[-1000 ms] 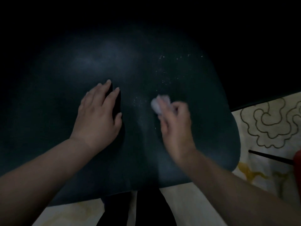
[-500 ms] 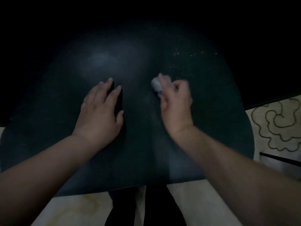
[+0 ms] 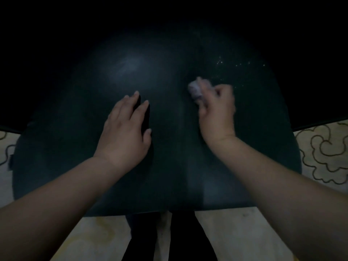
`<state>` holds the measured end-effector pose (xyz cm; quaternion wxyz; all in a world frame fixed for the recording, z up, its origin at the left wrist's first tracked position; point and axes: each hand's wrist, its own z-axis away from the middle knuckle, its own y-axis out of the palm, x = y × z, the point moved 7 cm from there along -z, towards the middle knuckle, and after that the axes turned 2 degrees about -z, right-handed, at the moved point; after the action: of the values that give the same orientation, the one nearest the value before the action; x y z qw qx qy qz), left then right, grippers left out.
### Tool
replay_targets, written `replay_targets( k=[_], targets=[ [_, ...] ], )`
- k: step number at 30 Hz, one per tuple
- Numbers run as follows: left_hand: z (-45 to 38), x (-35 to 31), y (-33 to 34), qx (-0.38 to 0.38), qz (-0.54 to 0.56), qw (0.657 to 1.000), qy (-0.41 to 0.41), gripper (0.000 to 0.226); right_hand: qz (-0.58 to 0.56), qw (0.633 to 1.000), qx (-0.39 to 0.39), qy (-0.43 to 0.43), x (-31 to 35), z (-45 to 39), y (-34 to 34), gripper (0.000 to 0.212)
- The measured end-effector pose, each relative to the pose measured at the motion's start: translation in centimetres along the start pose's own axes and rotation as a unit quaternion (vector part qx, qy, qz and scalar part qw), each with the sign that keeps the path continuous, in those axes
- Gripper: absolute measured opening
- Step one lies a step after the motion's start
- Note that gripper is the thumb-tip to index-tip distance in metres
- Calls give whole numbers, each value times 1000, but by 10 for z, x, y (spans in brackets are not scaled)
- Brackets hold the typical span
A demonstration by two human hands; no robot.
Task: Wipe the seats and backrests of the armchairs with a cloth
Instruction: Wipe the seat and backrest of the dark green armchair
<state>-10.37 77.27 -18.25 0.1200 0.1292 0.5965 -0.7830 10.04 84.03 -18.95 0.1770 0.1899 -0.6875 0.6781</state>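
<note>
A dark, smooth armchair seat (image 3: 75, 147) fills most of the view, lit faintly at its upper middle. My left hand (image 3: 126, 129) lies flat on the seat with fingers straight, left of centre. My right hand (image 3: 216, 112) grips a small bunched pale cloth (image 3: 195, 89) and presses it on the seat right of centre. Tiny shiny specks (image 3: 241, 65) dot the seat just beyond the cloth. The backrest is lost in darkness at the top.
Pale floor (image 3: 235, 232) with a dark curly line pattern (image 3: 323, 153) shows at both sides and below the seat. My dark trouser legs (image 3: 180, 238) stand at the seat's front edge. Everything above the seat is black.
My right hand has pushed the cloth forward across the seat, away from me, towards the specks. My left hand stays pressed in place. The view has shifted slightly to the right.
</note>
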Motion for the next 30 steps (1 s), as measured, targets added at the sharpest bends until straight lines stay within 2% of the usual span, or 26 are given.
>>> replay_targets(
  k=[2,5,6,7,8,9,11,13,15,17,19,21,24,27,30],
  targets=[
    [0,0,-2,-3,6,1000,-3,66,6,1000,-21,18,-16,14,-4,38],
    [0,-1,-2,-1,5,1000,-6,66,-17,999,-22,-20,3,56,6,12],
    [0,-2,-2,3,4,1000,-6,67,-22,996,-8,-87,19,64,12,17],
    [0,-3,-1,6,4,1000,-7,67,-13,984,37,-174,39,65,17,32],
    [-1,-4,-1,9,5,1000,-9,68,-19,973,71,-218,48,60,21,46],
    [-3,-5,-1,12,4,1000,-9,69,-10,974,80,-211,45,45,20,54],
    [-6,-9,1,17,-4,1000,-3,69,-26,987,80,-140,25,9,12,52],
    [-12,-13,2,14,-14,1000,6,70,-42,998,33,-39,-7,-4,-3,46],
    [-18,-20,3,11,-19,1000,9,70,-26,999,2,19,-30,15,-8,44],
    [-26,-27,4,8,-19,1000,10,71,-24,999,23,-6,-23,44,-2,39],
    [-35,-36,7,8,-17,1000,14,71,-24,994,85,-69,-3,55,9,41],
    [-45,-43,8,4,-14,1000,15,71,-13,987,101,-124,8,27,7,48],
    [-62,-50,7,-3,-25,999,21,70,-12,998,27,-63,-25,-35,-15,49],
    [-75,-54,4,-1,-29,999,23,71,-21,998,-52,42,-69,-32,-39,53],
    [-87,-58,2,3,-34,999,22,71,-13,997,-35,65,-81,2,-27,30]
  ],
)
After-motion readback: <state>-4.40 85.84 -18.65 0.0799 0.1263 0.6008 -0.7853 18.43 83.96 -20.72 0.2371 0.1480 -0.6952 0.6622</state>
